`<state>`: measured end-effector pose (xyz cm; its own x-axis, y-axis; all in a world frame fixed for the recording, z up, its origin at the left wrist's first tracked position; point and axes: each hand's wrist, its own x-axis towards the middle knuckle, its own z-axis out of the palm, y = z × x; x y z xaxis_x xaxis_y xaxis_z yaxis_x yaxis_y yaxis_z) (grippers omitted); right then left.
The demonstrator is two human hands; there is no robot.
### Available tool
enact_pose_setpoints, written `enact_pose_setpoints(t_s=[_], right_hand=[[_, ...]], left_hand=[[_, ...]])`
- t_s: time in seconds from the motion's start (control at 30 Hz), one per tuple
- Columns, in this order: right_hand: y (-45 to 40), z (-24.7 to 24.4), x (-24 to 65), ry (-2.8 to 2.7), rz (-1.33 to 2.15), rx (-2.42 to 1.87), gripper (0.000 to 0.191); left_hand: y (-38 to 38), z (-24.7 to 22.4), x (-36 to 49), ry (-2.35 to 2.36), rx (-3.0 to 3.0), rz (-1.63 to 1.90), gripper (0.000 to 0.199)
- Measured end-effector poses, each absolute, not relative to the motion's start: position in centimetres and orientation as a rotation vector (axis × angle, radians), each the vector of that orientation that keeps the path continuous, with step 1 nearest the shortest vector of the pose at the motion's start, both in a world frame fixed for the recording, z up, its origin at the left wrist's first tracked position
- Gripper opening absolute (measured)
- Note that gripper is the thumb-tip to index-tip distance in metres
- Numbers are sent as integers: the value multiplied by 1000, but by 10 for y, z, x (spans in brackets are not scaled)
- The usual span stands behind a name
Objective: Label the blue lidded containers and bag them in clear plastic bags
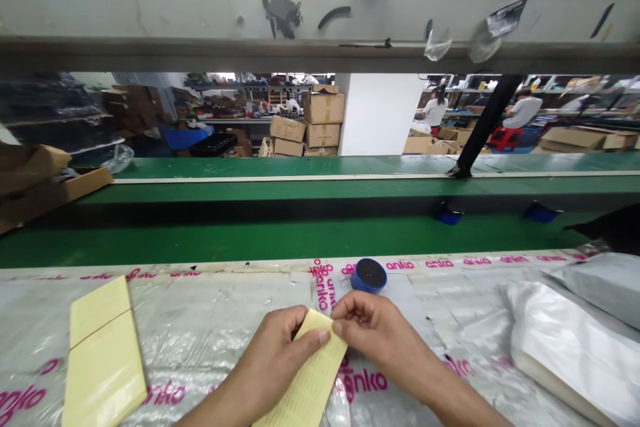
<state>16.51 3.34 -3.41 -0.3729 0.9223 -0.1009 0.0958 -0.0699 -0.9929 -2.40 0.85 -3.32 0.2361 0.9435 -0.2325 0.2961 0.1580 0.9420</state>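
My left hand (280,353) is closed round the left edge of a yellow printed sheet or sheet stack (314,373), thumb lying on its face. At the top right corner of the same yellow paper, my right hand (373,327) pinches with thumb and forefinger. Just beyond the right hand sits a round blue object with a dark top (370,275). A stack of yellow paper bound with a thin reddish band (103,353) lies on the plastic-covered table at the left.
White plastic packages (565,347) lie at the right. Behind the table (200,327) runs a green conveyor (250,237) carrying two blue items (450,213). An open cardboard box (85,185) is at the left. A beam crosses above; two people sit in the background.
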Motion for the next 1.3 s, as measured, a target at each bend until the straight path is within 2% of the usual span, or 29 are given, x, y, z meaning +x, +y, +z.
enact_pose_setpoints(t_s=[0.5,0.7,1.3], right_hand=[[34,-38,167,-1484,1593,-1114,17],[30,-36,164,-1496,1585,-1105,15],[17,-29,157,-1507,1480,-1147,11]], left_hand=[[5,-28,-18,1306,1369,706,23],[7,-26,-17,1323,1370,754,33],[6,-28,-15,1289,1160,787,39]])
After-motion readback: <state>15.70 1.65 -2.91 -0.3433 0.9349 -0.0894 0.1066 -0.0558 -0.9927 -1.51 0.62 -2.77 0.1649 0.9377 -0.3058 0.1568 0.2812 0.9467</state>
